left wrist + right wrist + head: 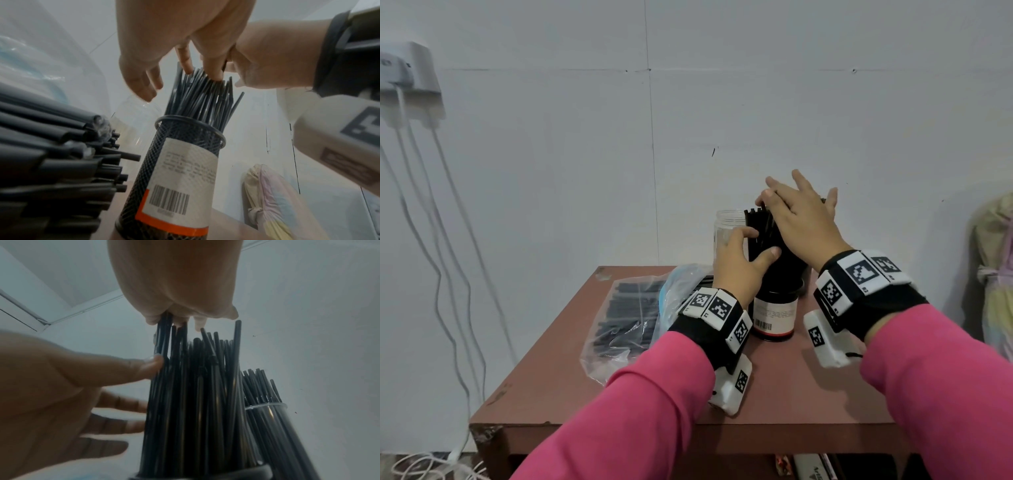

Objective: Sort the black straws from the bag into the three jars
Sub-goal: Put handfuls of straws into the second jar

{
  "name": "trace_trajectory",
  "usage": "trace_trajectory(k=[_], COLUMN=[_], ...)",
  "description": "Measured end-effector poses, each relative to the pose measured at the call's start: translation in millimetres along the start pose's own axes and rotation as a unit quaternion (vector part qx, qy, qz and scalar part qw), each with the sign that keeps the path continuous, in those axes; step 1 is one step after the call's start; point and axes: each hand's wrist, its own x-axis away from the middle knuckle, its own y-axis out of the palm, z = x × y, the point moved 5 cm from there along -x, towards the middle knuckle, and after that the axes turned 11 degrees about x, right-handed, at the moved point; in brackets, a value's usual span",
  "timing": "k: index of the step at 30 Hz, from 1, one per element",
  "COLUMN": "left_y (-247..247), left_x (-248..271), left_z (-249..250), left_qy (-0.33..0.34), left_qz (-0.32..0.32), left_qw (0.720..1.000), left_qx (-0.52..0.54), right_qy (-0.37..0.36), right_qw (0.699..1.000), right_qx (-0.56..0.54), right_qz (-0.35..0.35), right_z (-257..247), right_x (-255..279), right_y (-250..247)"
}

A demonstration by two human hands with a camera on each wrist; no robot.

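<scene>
Pink sleeves fill the near edge of the head view, each wrist wrapped in a black band with checkered markers. Left hand has its fingers spread and relaxed, the thumb tip touching the side of the black straws that stand bunched in the mesh jar, a black holder with a barcode label on the brown counter. Right hand lies over the straw tops; its fingertips pinch a few of them at the left of the bunch. Behind and left stands a clear jar; another clear jar at the right holds more straws. The plastic bag of straws lies left of the mesh jar.
</scene>
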Motion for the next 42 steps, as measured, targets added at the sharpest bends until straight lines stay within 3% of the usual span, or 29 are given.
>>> trace_trajectory(k=[4, 6, 10, 14, 17, 19, 22, 26, 31, 34, 36, 40, 42], left_y=[0.5, 1.1, 2.1, 1.1, 0.6, 0.7, 2.0, 5.7, 2.4, 1.8, 1.9, -1.6, -2.0], left_x=[1.3, 1.6, 2.6, 0.3, -0.9, -1.3, -0.5, -0.3, 2.6, 2.3, 3.7, 5.3, 5.0], left_z=[9.7, 9.8, 13.1, 15.5, 14.1, 12.3, 13.2, 17.4, 14.7, 12.3, 12.6, 12.8, 12.2], left_qy=[0.021, 0.020, 0.030, 0.032, 0.035, 0.030, 0.034, 0.064, 0.038, 0.026, 0.014, 0.001, -0.005], left_qz=[0.008, 0.015, 0.014, 0.002, -0.007, -0.012, -0.021, -0.053, -0.034, -0.041, -0.045, -0.030, -0.031], left_qw=[1.000, 0.999, 0.999, 0.999, 0.999, 0.999, 0.999, 0.996, 0.999, 0.999, 0.999, 1.000, 0.999], left_qx=[0.008, 0.023, 0.032, 0.003, -0.022, -0.022, -0.022, -0.045, -0.009, -0.012, -0.010, -0.010, -0.023], right_qy=[0.023, 0.020, -0.031, -0.013, -0.035, -0.042, -0.053, -0.055, -0.060, -0.065, -0.069, 0.021, 0.080], right_qw=[0.985, 0.980, 0.994, 0.995, 0.997, 0.998, 0.994, 0.995, 0.995, 0.991, 0.990, 0.997, 0.993], right_qx=[-0.170, -0.192, -0.105, -0.006, 0.053, 0.031, 0.010, 0.088, 0.048, 0.115, 0.112, 0.050, 0.066], right_qz=[-0.022, -0.038, -0.025, 0.095, 0.035, 0.037, 0.096, 0.014, 0.071, -0.032, -0.052, 0.052, 0.063], right_z=[3.7, 4.7, 5.2, 11.6, 13.0, 12.7, 7.1, 6.9, 0.2, -3.2, -3.0, 9.3, 21.4], right_x=[3.6, 5.4, 4.8, 13.5, 16.8, 18.1, 22.9, 23.3, 21.5, 18.2, 16.1, 14.6, 16.2], right_y=[-1.2, -1.3, -0.9, -6.0, 4.5, 4.9, -4.7, 4.4, -8.8, 1.4, 2.8, -9.6, -6.8])
